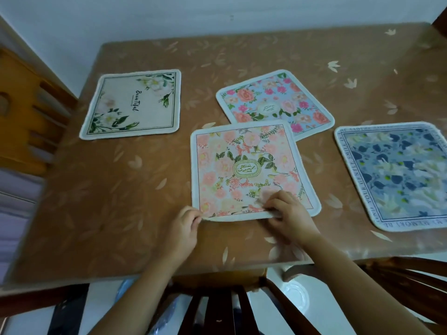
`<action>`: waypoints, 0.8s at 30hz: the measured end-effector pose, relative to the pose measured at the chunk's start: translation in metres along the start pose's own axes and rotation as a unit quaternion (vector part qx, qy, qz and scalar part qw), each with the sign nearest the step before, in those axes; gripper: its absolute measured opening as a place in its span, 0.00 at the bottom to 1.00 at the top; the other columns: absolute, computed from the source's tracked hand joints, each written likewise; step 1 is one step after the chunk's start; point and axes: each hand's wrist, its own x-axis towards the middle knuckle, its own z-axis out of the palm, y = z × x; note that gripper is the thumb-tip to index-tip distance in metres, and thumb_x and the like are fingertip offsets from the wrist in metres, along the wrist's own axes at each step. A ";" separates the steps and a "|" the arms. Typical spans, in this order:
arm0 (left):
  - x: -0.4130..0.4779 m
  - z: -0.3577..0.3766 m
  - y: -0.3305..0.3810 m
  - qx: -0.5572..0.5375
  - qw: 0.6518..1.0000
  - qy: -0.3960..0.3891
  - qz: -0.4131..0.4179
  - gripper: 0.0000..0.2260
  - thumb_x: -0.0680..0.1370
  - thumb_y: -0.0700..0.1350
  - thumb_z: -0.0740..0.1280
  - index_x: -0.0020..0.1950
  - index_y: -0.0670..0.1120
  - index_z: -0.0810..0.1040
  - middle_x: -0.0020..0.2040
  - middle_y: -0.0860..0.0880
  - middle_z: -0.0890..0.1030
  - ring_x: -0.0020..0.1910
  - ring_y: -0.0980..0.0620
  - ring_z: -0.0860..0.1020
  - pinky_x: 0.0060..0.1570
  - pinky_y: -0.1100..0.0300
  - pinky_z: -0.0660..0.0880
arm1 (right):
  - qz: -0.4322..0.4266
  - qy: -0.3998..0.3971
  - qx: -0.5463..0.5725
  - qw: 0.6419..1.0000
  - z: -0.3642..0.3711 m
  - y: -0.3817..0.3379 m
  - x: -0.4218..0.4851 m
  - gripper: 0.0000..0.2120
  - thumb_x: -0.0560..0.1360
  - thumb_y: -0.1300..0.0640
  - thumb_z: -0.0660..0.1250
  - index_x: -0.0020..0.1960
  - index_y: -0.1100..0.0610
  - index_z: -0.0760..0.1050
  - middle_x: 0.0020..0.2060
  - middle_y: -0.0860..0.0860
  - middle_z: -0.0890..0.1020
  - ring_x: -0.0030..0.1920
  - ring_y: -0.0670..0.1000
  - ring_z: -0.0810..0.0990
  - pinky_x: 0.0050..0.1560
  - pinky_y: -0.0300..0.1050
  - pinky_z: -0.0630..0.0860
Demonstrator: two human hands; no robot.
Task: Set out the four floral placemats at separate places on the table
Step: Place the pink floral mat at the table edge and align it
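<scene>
Four mats out on the brown leaf-print table (pixel 135 194). The cream "Beautiful" placemat (pixel 130 105) lies flat far left, well apart from the rest. The blue rose placemat (pixel 273 102) sits mid-table at a tilt, and the pink floral placemat (pixel 244 165) lies just in front of it, its far right corner overlapping the blue one's near edge. The grey-blue leaf placemat (pixel 396 175), with lettering round its border, is off to the right on its own. The left hand (pixel 183 226) pinches the pink mat's near left corner, and the right hand (pixel 287 213), a bit blurry, grips its near edge. A dark wooden chair back (pixel 229 310) is at the bottom.
</scene>
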 end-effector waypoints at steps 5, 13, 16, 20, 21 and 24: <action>-0.010 -0.021 -0.026 0.003 0.999 0.026 -0.037 0.07 0.74 0.29 0.62 0.45 0.36 0.78 0.46 0.41 0.78 0.45 0.48 0.76 0.44 0.68 0.67 | 0.031 0.002 0.020 0.999 0.002 -0.003 -0.009 0.11 0.62 0.62 0.77 0.42 0.58 0.79 0.41 0.55 0.80 0.44 0.58 0.77 0.42 0.48 0.75; -0.025 -0.018 -0.012 -0.064 0.996 0.040 -0.039 0.08 0.71 0.38 0.71 0.49 0.40 0.79 0.49 0.49 0.77 0.50 0.54 0.74 0.51 0.72 0.64 | 0.038 -0.030 0.039 0.998 0.012 -0.023 -0.011 0.08 0.64 0.66 0.74 0.42 0.59 0.81 0.42 0.56 0.81 0.46 0.59 0.78 0.45 0.45 0.73; -0.025 0.000 0.005 -0.062 0.998 0.018 0.002 0.12 0.69 0.41 0.73 0.51 0.41 0.79 0.50 0.51 0.75 0.53 0.56 0.71 0.53 0.78 0.59 | 0.029 -0.052 0.037 0.998 0.023 -0.040 -0.012 0.07 0.65 0.63 0.73 0.44 0.58 0.81 0.45 0.54 0.81 0.48 0.56 0.77 0.46 0.43 0.72; -0.023 0.021 0.029 -0.040 0.997 -0.025 0.064 0.08 0.69 0.37 0.72 0.47 0.41 0.80 0.48 0.45 0.80 0.50 0.49 0.76 0.52 0.60 0.71 | 0.019 -0.048 0.060 0.997 0.036 -0.062 -0.014 0.04 0.67 0.60 0.72 0.42 0.58 0.81 0.43 0.53 0.82 0.46 0.55 0.77 0.42 0.47 0.75; -0.023 0.024 0.032 -0.052 0.996 -0.016 0.064 0.06 0.69 0.35 0.71 0.44 0.41 0.81 0.45 0.45 0.81 0.47 0.47 0.78 0.49 0.58 0.74 | 0.020 -0.045 0.065 0.997 0.036 -0.063 -0.015 0.04 0.67 0.60 0.72 0.42 0.58 0.81 0.43 0.53 0.82 0.46 0.55 0.77 0.41 0.46 0.74; -0.023 0.026 0.031 -0.109 0.994 0.005 0.008 0.05 0.68 0.33 0.71 0.41 0.40 0.82 0.41 0.45 0.82 0.44 0.48 0.78 0.47 0.58 0.75 | 0.014 -0.047 0.081 0.996 0.031 -0.060 -0.020 0.04 0.68 0.59 0.72 0.43 0.58 0.81 0.43 0.54 0.81 0.46 0.53 0.77 0.42 0.44 0.74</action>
